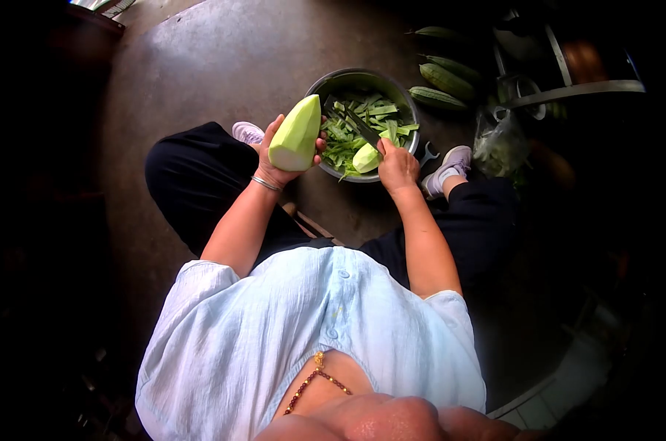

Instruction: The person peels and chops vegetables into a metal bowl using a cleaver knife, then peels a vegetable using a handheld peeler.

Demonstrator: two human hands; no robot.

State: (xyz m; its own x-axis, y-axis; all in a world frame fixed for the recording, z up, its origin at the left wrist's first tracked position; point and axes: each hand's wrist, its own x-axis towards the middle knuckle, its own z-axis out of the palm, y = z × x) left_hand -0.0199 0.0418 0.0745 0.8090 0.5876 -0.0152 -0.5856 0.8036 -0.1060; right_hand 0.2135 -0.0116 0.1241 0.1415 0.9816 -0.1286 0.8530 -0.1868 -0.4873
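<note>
My left hand (272, 167) is wrapped round a pale green peeled gourd (296, 136), its cut end towards me and its narrower end pointing up and away. The gourd is held above the left side of a metal bowl (331, 79). Green peelings (340, 143) fill much of the bowl, and a shorter peeled gourd piece (365, 158) lies on them. Over the bowl's right side my right hand (398, 167) grips a knife (364, 129), its dark blade slanting up and left across the peelings. The knife's handle is hidden in my fist.
Several unpeeled green gourds (447, 79) lie on the floor beyond the bowl, to the right. A wrench (428, 153) lies beside my right shoe (450, 167). Further right are a clear plastic bag (500, 140) and a metal-framed rack (579, 91).
</note>
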